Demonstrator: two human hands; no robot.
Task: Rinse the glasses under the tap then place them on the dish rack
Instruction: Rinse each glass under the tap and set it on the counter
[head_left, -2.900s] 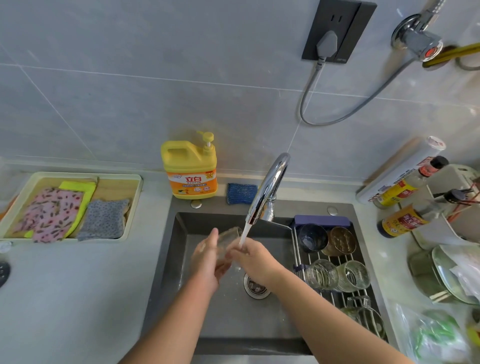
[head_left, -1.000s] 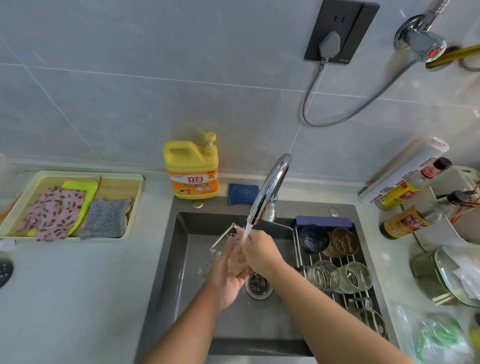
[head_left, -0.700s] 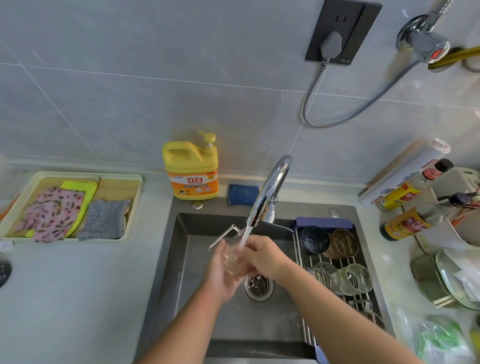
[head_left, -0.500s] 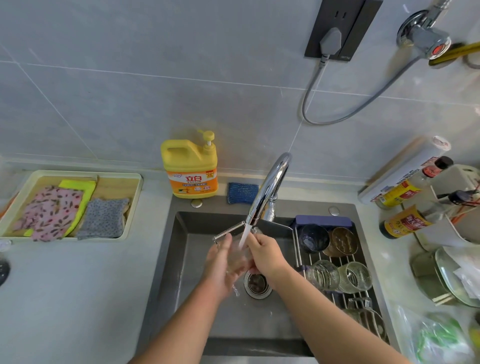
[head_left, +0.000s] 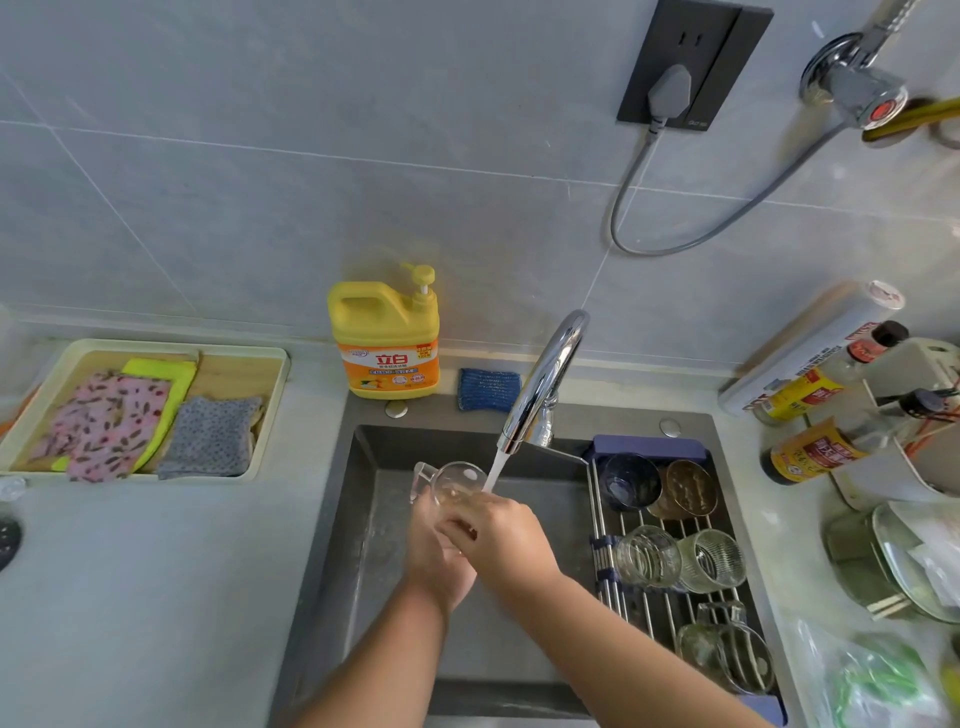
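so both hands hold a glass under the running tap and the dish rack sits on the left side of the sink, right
Not quite. In the head view both hands, left hand and right hand, do hold a glass under the running tap, but the dish rack sits on the right side of the sink, not the left.

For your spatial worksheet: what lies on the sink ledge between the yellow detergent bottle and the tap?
In the head view, a blue scouring pad lies between the detergent bottle and the tap.

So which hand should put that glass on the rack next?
Probably the right hand: the dish rack sits on the sink's right side, next to it. The left hand, also holding the glass mug, is farther away.
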